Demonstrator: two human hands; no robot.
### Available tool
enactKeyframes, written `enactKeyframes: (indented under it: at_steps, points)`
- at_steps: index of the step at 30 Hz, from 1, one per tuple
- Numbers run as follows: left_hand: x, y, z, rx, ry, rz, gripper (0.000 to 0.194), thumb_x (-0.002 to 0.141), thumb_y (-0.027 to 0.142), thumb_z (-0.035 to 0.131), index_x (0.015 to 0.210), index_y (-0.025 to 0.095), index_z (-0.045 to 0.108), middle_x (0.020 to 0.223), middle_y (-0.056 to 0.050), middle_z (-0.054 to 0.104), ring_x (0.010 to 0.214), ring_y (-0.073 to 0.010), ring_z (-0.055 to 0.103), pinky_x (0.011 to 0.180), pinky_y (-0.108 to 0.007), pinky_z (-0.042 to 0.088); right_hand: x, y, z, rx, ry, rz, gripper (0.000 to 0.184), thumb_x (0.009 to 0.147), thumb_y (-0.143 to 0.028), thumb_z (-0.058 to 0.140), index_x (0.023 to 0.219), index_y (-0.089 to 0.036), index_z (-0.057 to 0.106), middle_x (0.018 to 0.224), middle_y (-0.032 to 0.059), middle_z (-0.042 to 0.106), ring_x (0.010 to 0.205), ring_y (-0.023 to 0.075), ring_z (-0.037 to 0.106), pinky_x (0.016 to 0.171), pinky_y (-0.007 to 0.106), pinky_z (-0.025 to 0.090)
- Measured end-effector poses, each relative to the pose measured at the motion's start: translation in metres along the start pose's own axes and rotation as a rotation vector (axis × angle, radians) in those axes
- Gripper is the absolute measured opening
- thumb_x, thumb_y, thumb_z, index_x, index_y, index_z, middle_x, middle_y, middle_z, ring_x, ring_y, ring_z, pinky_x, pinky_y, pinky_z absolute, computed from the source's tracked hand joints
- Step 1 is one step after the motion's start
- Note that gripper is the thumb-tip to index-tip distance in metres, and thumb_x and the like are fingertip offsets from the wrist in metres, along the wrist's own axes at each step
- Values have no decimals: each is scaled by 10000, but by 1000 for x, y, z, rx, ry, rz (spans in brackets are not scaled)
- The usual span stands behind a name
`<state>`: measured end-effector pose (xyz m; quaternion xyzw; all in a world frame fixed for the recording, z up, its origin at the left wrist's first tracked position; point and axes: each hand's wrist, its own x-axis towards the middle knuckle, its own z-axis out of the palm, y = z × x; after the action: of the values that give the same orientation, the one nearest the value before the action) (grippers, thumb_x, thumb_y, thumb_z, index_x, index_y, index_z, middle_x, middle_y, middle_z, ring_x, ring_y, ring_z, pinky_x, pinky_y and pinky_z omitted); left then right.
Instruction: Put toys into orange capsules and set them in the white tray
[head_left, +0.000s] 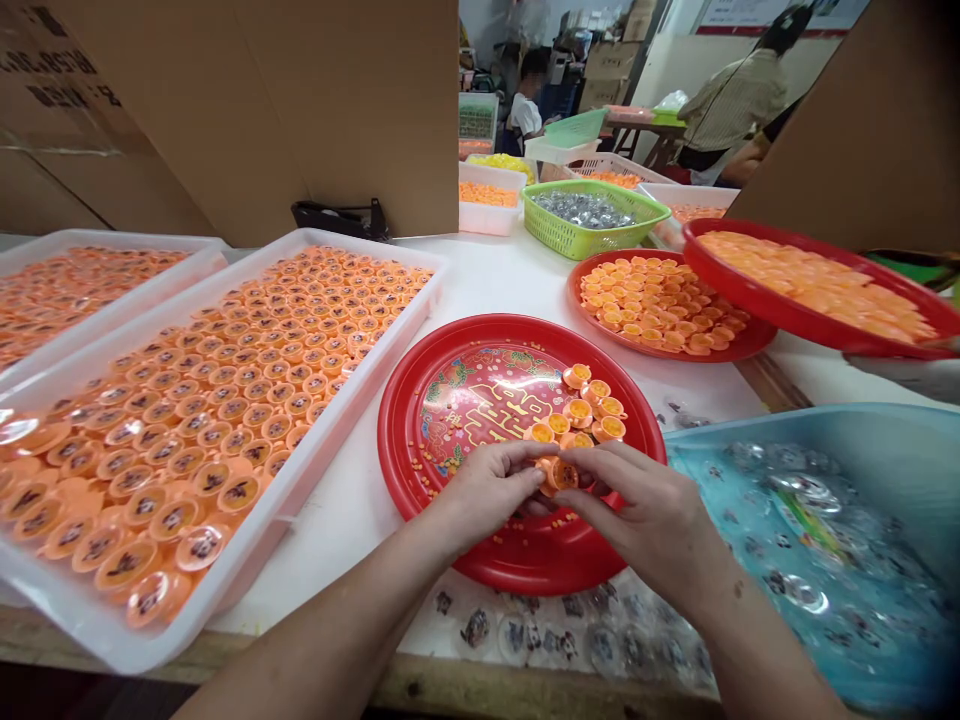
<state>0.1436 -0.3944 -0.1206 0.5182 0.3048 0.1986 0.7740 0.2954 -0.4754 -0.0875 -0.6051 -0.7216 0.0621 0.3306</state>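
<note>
My left hand and my right hand meet over a round red tray with a printed pattern. Between their fingertips is a small orange plastic cup, its round opening turned up towards me. Both hands are closed on it, thumbs and forefingers pinching from either side. Just beyond my fingers, several more orange cups with yellow-orange insides sit on the tray. Tiny orange bits are scattered over its left side. Clear round caps with dark printed figures lie on the table near its front edge.
On the left, a white tray holds rows of capped orange cups. A blue tub of clear caps stands at right. Behind it a gloved hand is under a tilted red tray. A green basket and cardboard walls stand farther back.
</note>
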Motion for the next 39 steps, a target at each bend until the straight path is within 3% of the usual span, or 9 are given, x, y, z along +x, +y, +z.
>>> enactKeyframes:
  at_steps: [8,11,17,21,23,26,33,39]
  points:
    - [-11,4,3,454,66,255,330,843,223,469,1132,234,629,964,-44,680,848,-189,624,743,-288,489,0,1,7,-75,-44,-8,124,871,-204,503,900,-198,624,803,58,628,707,185,608,639,301,509]
    - [-12,5,3,524,96,254,314,850,246,468,1121,228,625,909,-35,682,818,-183,623,725,-281,475,1,2,11,-60,-53,-6,140,867,-173,492,895,-186,629,832,74,620,735,196,607,658,312,513]
    - [-4,0,2,312,141,195,256,778,256,582,1018,170,592,851,-44,655,767,-172,611,660,-264,474,0,4,21,93,49,7,162,839,-160,524,972,-203,607,880,63,615,814,201,610,725,327,517]
    - [-3,2,1,135,127,237,228,766,212,606,979,161,542,912,-64,651,872,-181,616,741,-277,481,-2,14,18,309,42,207,253,809,-283,633,1046,-213,580,932,53,608,793,192,598,687,322,518]
    - [-4,4,1,151,111,274,193,767,222,618,941,160,564,910,-58,648,874,-178,611,767,-281,476,-3,18,18,471,0,318,272,813,-323,629,1052,-206,572,947,56,615,776,184,604,669,317,524]
    - [-7,7,1,183,88,304,177,771,220,616,937,163,593,901,-47,650,869,-175,608,783,-283,472,-5,19,20,643,-59,366,222,836,-338,601,1006,-198,583,924,50,632,812,191,611,721,333,523]
    - [-10,7,5,226,132,284,146,740,168,602,884,141,602,836,-43,647,789,-163,598,718,-275,470,-6,12,23,623,-66,335,196,846,-374,586,921,-194,603,832,38,624,771,189,596,681,303,514]
    - [-13,10,13,67,169,252,227,698,174,648,919,140,608,858,-62,660,776,-158,617,735,-295,482,-10,32,25,730,-41,477,385,675,-471,721,992,-264,653,914,83,674,830,270,644,712,339,557]
